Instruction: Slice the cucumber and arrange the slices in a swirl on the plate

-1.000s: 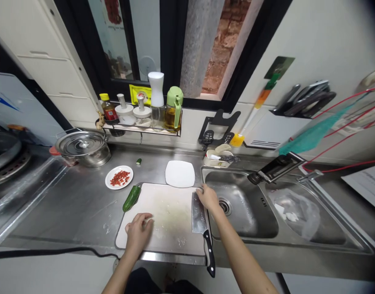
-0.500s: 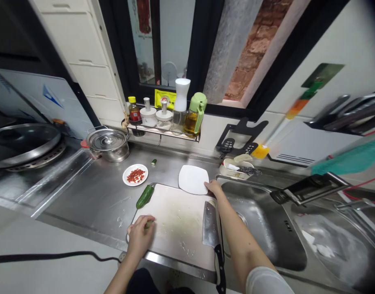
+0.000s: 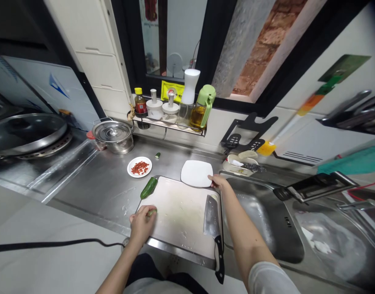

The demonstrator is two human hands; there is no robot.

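Note:
My left hand (image 3: 143,222) is closed at the left part of the white cutting board (image 3: 178,228), around a small green piece, seemingly cucumber (image 3: 151,212); most of it is hidden by the fingers. My right hand (image 3: 218,181) grips the right rim of a bare white plate (image 3: 196,173) just behind the board. A cucumber length (image 3: 149,188) lies across the board's far left corner. On the board's right side rests a kitchen knife (image 3: 212,216), its black handle towards me. Wet specks dot the board between my hands.
A small plate (image 3: 129,167) of chopped red pieces and a cucumber end (image 3: 157,155) sit on the steel counter. A lidded pot (image 3: 115,141) stands back left, below a condiment shelf (image 3: 169,123). Right of the board is the sink (image 3: 276,241).
The camera view has shifted slightly, so everything sits a little further right and higher. Both hands keep nearly the same places, the right one still on the white plate.

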